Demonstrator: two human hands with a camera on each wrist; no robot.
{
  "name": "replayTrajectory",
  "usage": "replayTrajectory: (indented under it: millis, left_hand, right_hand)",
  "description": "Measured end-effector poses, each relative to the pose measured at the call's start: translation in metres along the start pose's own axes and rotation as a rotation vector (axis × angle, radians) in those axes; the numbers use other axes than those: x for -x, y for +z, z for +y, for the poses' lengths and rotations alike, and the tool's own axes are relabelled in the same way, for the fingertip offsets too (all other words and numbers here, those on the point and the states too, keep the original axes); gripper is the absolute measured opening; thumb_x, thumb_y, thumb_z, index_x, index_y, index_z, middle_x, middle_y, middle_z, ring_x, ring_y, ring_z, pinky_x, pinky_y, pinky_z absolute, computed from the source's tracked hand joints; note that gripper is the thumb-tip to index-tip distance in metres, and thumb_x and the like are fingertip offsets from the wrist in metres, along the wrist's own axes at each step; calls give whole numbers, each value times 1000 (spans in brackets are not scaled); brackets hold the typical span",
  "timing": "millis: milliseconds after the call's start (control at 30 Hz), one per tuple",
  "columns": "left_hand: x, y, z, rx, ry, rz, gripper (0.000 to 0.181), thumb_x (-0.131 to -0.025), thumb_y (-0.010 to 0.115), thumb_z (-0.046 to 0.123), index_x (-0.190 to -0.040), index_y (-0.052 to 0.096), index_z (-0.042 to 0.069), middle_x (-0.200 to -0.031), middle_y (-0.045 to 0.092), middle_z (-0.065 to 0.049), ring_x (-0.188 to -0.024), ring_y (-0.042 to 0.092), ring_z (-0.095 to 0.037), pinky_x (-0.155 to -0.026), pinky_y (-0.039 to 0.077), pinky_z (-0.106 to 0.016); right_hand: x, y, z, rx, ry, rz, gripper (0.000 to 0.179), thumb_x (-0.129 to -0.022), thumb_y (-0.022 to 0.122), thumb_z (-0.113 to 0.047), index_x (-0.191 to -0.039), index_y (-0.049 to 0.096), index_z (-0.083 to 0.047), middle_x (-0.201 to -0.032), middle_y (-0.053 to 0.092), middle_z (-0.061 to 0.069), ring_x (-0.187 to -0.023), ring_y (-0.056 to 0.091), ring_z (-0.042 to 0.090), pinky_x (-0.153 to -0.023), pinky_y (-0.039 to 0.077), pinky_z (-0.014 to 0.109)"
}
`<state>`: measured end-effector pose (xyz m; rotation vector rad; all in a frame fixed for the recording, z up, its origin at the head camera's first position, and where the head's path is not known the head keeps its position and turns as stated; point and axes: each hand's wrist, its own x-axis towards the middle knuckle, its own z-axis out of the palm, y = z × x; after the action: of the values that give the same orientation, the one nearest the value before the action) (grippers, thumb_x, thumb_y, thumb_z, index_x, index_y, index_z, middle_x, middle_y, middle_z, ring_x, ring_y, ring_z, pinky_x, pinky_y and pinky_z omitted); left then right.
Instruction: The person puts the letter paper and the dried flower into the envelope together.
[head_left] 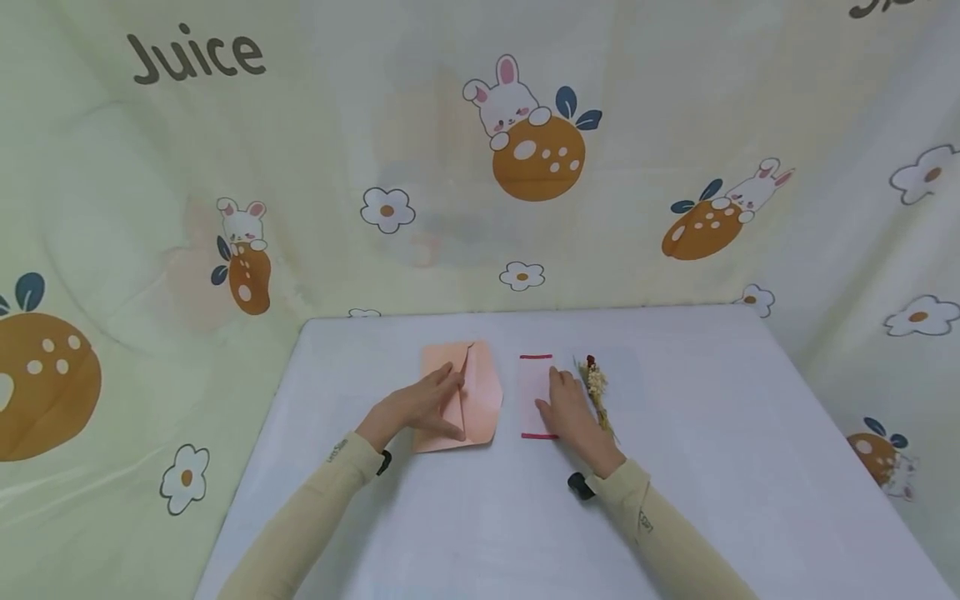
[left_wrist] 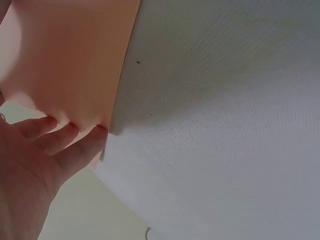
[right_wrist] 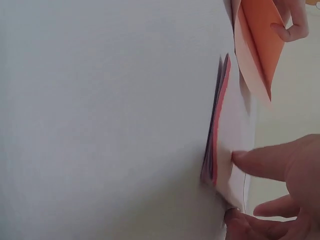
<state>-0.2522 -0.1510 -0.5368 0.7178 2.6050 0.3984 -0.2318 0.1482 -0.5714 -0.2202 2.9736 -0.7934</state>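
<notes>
A peach paper envelope (head_left: 481,392) lies left of the middle of the table. My left hand (head_left: 420,406) rests across it with fingers and thumb spread; in the left wrist view its fingertips touch the peach paper (left_wrist: 70,65). To the right lies a folded pale pink card (head_left: 534,396) with red strips along two opposite edges. My right hand (head_left: 580,417) pinches its right side, the thumb on top and a finger at the edge. In the right wrist view, several layers show along the card's red edge (right_wrist: 216,140), and the envelope (right_wrist: 257,45) gapes, orange inside.
A small bunch of dried flowers (head_left: 596,382) with a dark red bloom lies just right of my right hand. The white-covered table (head_left: 487,525) meets a printed curtain (head_left: 420,150) at its back edge.
</notes>
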Motion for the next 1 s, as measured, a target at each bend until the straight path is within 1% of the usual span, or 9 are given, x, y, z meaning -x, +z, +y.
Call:
replayTrajectory:
  millis: [133, 233, 333, 433, 467, 533, 600, 700, 1000]
  left_hand:
    - [0, 0, 1, 10, -8, -10, 106, -76, 75, 68, -157, 25, 22, -170, 4, -14, -155, 18, -34, -115, 35, -57]
    - [1, 0, 1, 12, -16, -13, 108, -76, 76, 68, -159, 23, 22, -170, 4, -13, -156, 17, -33, -116, 34, -57]
    - [1, 0, 2, 11, -17, -10, 109, -76, 75, 68, -159, 23, 22, -171, 4, -13, -156, 18, -33, -116, 34, -57]
    - [0, 1, 1, 11, -18, -7, 110, -75, 75, 69, -159, 23, 23, -171, 5, -12, -156, 18, -33, -116, 34, -58]
    - [0, 1, 1, 12, -17, -6, 109, -75, 76, 69, -159, 23, 23, -171, 5, -12, -156, 18, -33, -116, 34, -58]
    - [1, 1, 1, 17, -20, -5, 109, -75, 76, 69, -159, 23, 23, -171, 5, -12, -156, 18, -33, -116, 34, -58]
    - [1, 0, 1, 19, -22, -7, 108, -75, 76, 69, -158, 24, 23, -171, 5, -12, -156, 18, -33, -116, 34, -59]
    - [2, -1, 3, 18, -27, -8, 109, -75, 76, 69, -159, 22, 23, -171, 5, -11, -156, 18, -33, -116, 34, -59]
    - [3, -3, 4, 20, -30, -11, 108, -75, 77, 68, -158, 24, 23, -171, 5, -12, -156, 17, -33, -116, 34, -58]
  right_hand:
    - [-3, 1, 2, -92, 69, -9, 72, -99, 63, -16, -153, 23, 11, -149, 35, 38, -136, 42, 50, -110, 40, 58]
    - [-5, 0, 4, -137, 110, -22, 70, -101, 60, -14, -155, 21, 10, -153, 31, 36, -142, 36, 48, -115, 35, 58]
    - [-6, -4, 6, -194, 123, -16, 63, -102, 56, -10, -152, 25, 12, -146, 43, 35, -138, 42, 46, -112, 39, 56]
    - [-7, -9, 9, -251, 133, 1, 55, -102, 55, -8, -149, 34, 11, -130, 57, 30, -114, 57, 37, -92, 54, 44]
    - [-7, -11, 9, -266, 135, 7, 53, -101, 55, -8, -147, 37, 11, -123, 60, 28, -105, 59, 33, -84, 55, 41]
    - [-8, -12, 11, -289, 151, 8, 50, -101, 55, -9, -146, 41, 8, -119, 61, 25, -98, 59, 30, -79, 54, 39]
    - [-10, -11, 13, -301, 149, 18, 50, -100, 55, -10, -146, 42, 5, -118, 63, 24, -99, 62, 30, -82, 54, 41]
    - [-11, -11, 14, -342, 135, 25, 50, -101, 55, -11, -147, 43, 3, -123, 63, 25, -110, 63, 35, -93, 52, 49]
    - [-13, -19, -1, -440, 120, 10, 51, -102, 56, -14, -149, 42, -4, -126, 61, 24, -107, 64, 33, -78, 56, 37]
